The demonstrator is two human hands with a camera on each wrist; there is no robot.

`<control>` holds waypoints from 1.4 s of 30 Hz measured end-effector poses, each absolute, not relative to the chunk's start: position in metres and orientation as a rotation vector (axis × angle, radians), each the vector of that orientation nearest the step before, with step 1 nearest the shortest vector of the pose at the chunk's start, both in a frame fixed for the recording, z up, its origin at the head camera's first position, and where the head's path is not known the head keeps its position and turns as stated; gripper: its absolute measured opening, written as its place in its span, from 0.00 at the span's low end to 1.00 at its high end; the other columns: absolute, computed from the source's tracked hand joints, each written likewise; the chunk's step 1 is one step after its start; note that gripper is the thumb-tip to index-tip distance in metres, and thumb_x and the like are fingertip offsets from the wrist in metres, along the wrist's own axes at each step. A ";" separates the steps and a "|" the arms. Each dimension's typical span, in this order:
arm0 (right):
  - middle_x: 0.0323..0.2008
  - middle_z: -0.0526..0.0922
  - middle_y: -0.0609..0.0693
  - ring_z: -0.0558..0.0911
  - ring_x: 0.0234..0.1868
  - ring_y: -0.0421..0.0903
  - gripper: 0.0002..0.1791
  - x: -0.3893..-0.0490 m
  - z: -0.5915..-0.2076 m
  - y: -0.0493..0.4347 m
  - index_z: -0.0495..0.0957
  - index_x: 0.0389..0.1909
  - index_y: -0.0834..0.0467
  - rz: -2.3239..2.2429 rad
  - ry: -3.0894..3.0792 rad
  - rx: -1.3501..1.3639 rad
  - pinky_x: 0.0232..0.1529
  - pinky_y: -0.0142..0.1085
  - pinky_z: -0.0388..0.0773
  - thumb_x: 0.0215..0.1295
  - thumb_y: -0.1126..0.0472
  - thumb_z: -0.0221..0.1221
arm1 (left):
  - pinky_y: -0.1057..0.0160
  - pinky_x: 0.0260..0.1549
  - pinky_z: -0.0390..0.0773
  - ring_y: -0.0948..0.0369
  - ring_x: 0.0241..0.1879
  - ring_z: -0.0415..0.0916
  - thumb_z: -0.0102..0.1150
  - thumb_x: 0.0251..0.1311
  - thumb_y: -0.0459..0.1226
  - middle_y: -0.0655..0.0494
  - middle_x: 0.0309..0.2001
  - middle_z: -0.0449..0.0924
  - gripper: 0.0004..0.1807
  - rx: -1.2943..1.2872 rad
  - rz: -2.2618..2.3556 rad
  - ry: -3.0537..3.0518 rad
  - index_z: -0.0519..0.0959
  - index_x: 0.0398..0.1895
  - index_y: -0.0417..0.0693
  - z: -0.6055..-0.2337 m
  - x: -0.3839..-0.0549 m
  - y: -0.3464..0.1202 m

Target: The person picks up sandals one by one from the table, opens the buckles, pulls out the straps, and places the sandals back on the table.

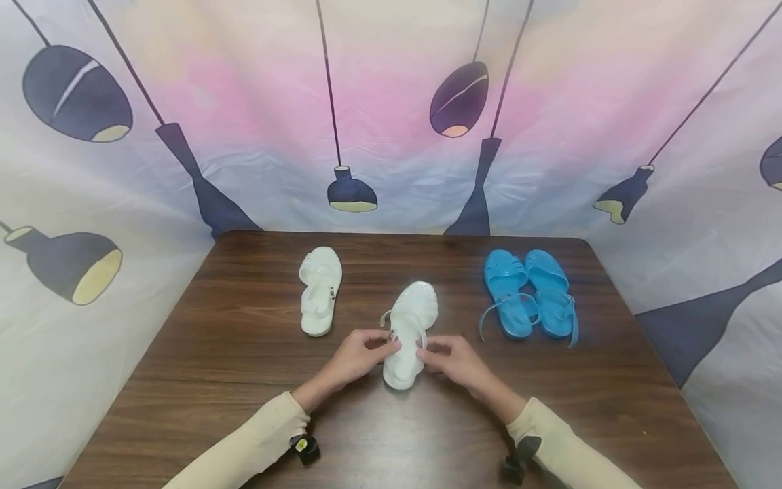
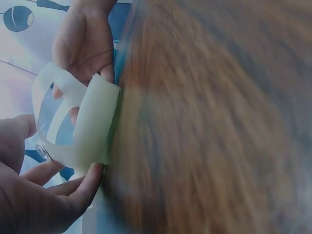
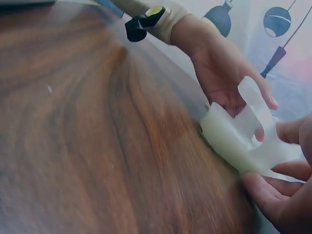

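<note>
Left hand (image 1: 359,356) and right hand (image 1: 459,361) pinch opposite sides of the nearer white sandal (image 1: 409,337).

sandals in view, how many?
4. White sandal at back, left of centre; second white sandal held by left hand and right hand; left blue sandal and right blue sandal side by side at back right.

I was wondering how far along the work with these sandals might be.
The blue sandals already sit side by side, like a finished pair. In hand is a white sandal, which the left hand and right hand grip by its sides. The other white sandal lies apart, so pairing the white ones perhaps remains.
</note>
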State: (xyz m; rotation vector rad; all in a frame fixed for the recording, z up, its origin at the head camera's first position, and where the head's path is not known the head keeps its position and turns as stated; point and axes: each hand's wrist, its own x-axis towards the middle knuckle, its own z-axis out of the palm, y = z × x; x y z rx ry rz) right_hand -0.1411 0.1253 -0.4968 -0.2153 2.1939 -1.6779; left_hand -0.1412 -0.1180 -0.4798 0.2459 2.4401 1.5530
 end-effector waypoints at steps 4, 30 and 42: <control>0.50 0.87 0.62 0.89 0.42 0.53 0.25 -0.139 -0.494 0.125 0.81 0.58 0.65 -1.745 2.132 -0.185 0.45 0.43 0.86 0.67 0.53 0.68 | 0.63 0.43 0.83 0.59 0.48 0.83 0.68 0.65 0.49 0.50 0.51 0.87 0.21 0.222 1.635 2.375 0.86 0.52 0.45 -0.480 -0.139 -0.116; 0.54 0.84 0.63 0.87 0.50 0.53 0.27 -0.144 -0.469 0.122 0.79 0.59 0.68 -1.940 2.070 -0.122 0.52 0.48 0.84 0.66 0.54 0.69 | 0.61 0.40 0.86 0.61 0.41 0.84 0.67 0.64 0.33 0.39 0.48 0.86 0.19 0.086 2.093 2.086 0.81 0.55 0.29 -0.464 -0.143 -0.108; 0.57 0.83 0.62 0.88 0.49 0.54 0.27 -0.162 -0.442 0.105 0.80 0.59 0.65 -1.951 2.128 -0.195 0.50 0.47 0.85 0.64 0.54 0.70 | 0.59 0.45 0.85 0.61 0.46 0.84 0.63 0.67 0.30 0.34 0.56 0.81 0.20 0.162 2.157 2.073 0.77 0.59 0.27 -0.434 -0.157 -0.127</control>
